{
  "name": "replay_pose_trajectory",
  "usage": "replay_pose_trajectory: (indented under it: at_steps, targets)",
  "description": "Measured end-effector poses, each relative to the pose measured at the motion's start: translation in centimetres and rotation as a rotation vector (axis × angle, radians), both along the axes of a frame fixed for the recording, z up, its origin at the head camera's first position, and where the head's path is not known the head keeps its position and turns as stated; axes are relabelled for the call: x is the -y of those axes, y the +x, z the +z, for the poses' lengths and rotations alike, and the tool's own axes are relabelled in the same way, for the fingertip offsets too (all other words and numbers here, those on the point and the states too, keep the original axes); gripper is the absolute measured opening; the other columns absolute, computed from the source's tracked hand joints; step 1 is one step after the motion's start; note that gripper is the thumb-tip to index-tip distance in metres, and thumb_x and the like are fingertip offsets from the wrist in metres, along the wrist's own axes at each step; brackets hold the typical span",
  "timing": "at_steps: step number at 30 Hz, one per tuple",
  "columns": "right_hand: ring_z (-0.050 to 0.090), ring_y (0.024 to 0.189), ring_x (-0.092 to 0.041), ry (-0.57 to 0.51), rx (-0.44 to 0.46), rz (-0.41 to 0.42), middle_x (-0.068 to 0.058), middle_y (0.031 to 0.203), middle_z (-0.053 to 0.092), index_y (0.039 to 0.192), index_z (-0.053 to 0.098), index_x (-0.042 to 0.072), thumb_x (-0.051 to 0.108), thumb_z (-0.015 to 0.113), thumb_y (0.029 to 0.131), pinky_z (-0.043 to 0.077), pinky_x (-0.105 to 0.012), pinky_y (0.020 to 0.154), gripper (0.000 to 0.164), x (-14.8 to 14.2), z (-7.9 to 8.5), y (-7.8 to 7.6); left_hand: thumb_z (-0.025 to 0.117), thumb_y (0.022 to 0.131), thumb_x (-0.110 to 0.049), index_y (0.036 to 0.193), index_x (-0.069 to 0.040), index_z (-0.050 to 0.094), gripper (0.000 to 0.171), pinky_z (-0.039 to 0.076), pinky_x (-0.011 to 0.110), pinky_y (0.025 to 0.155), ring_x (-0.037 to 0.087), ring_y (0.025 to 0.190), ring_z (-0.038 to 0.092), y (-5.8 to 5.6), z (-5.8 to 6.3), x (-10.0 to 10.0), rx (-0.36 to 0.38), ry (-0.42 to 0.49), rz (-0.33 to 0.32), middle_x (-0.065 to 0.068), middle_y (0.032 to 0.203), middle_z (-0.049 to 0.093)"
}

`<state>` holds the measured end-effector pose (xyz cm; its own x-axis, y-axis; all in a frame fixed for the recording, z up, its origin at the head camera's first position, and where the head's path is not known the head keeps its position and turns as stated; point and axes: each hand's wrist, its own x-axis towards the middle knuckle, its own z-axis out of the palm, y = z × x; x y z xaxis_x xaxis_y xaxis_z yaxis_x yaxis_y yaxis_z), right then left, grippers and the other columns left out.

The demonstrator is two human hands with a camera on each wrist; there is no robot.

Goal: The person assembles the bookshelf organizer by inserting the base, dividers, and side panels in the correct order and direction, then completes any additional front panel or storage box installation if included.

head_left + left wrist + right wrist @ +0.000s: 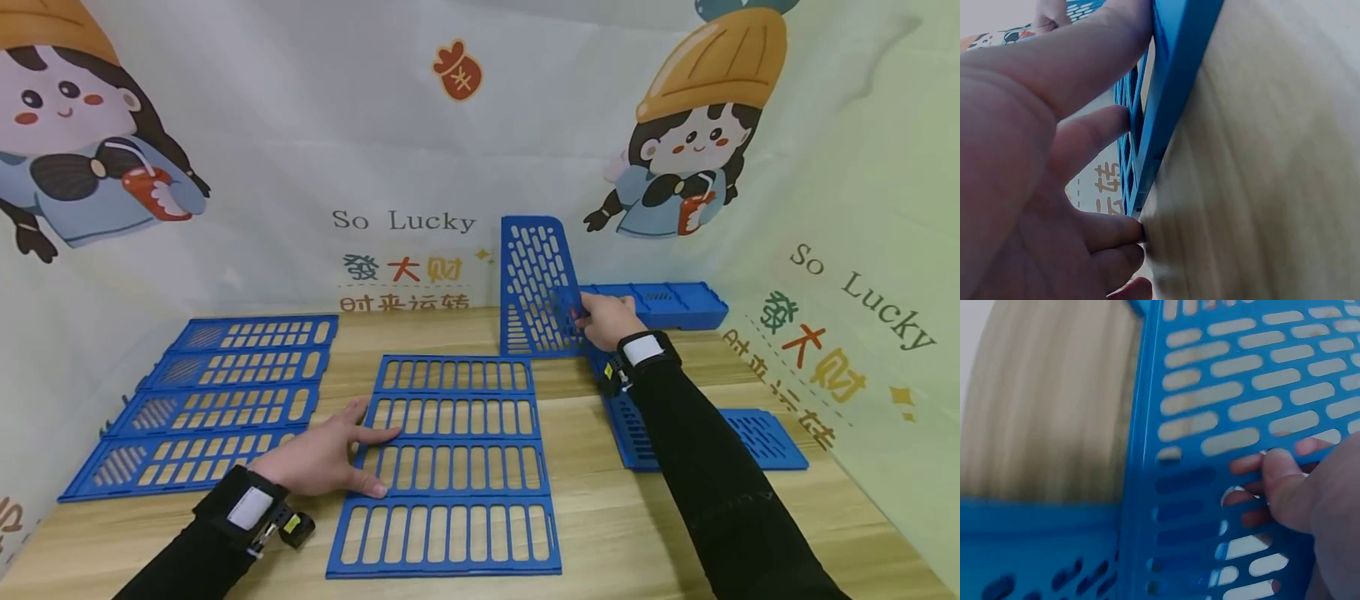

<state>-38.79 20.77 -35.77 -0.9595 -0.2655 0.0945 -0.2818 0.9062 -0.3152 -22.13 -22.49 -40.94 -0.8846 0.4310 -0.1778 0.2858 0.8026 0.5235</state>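
Note:
My right hand (pixel 609 321) pinches the right edge of a blue slotted side panel (pixel 505 283), which stands upright on the table with a slanted upper corner. In the right wrist view, the thumb lies on the near face of this panel (pixel 1150 425) and fingers show through its slots. With fingers spread, my left hand (pixel 322 457) rests at the left edge of several blue grid panels (pixel 457 496) laid flat in rows. The left wrist view has the thumb and a fingertip against the blue grid edge (pixel 1175 81).
Several blue panels (pixel 225 382) with striped ends lie in overlapping rows at the left. A blue tray-like part (pixel 682 312) sits at the back right. More slotted blue parts (pixel 787 454) lie partly under my right forearm. A printed cloth (pixel 412 150) hangs behind the wooden table (pixel 600 533).

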Motion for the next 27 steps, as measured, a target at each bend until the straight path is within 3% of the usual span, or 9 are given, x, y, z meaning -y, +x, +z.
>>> replay_pose_trajectory:
  at_steps: [6,10,14,18,24,27]
  targets:
    - [0.061,0.088,-0.027,0.018,-0.01,0.005,-0.004,0.088,0.069,0.1,0.055,0.014,0.005,0.053,0.103,0.024,-0.057,0.105,0.009,-0.2,-0.2,0.5,0.084,0.07,-0.064,0.147,-0.027,0.057,0.089,0.018,0.08,0.112,0.053,0.154,0.004,-0.3,0.5,-0.2,-0.048,-0.009,-0.035,0.025,0.169,0.009]
    - [0.064,0.089,-0.027,0.045,-0.012,0.025,-0.003,0.09,0.07,0.101,0.053,0.014,0.01,0.053,0.105,0.025,-0.055,0.1,0.005,0.3,-0.3,0.8,0.086,0.063,-0.07,0.154,-0.021,0.046,0.11,0.02,0.078,0.113,0.053,0.154,0.003,-0.9,0.7,-1.8,-0.09,-0.04,-0.076,0.025,0.169,0.01]
    - [0.06,0.082,-0.027,0.035,-0.016,0.034,-0.003,0.081,0.064,0.098,0.051,0.013,0.015,0.055,0.105,0.024,-0.055,0.096,0.009,0.5,-0.7,0.9,0.085,0.06,-0.074,0.163,-0.028,0.025,0.127,0.011,0.076,0.118,0.058,0.152,0.001,-2.2,1.3,-4.6,-0.064,-0.13,-0.149,0.027,0.169,0.006]
    - [0.061,0.081,-0.028,0.016,-0.035,0.06,-0.004,0.077,0.062,0.094,0.053,0.013,0.023,0.057,0.105,0.026,-0.056,0.097,0.015,0.7,-1.1,0.9,0.08,0.061,-0.08,0.162,-0.034,0.026,0.124,0.01,0.078,0.117,0.063,0.148,0.001,-2.9,1.2,-6.3,-0.049,-0.242,-0.177,0.029,0.168,0.004]
    - [0.068,0.105,-0.034,0.022,-0.09,0.042,-0.009,0.102,0.075,0.109,0.061,0.01,0.019,0.053,0.107,0.026,-0.058,0.11,0.012,-0.1,-1.0,0.4,0.079,0.062,-0.079,0.16,-0.033,0.032,0.118,0.011,0.077,0.118,0.06,0.15,0.0,-3.0,1.2,-6.6,-0.054,-0.263,-0.144,0.027,0.169,0.005]
    - [0.067,0.106,-0.036,0.028,-0.076,0.022,-0.013,0.105,0.075,0.111,0.062,0.007,0.018,0.053,0.107,0.025,-0.059,0.112,0.014,-0.9,-1.1,0.3,0.078,0.063,-0.08,0.16,-0.034,0.031,0.117,0.009,0.076,0.118,0.059,0.151,-0.002,-2.9,1.1,-6.5,-0.039,-0.25,-0.152,0.026,0.169,0.003]
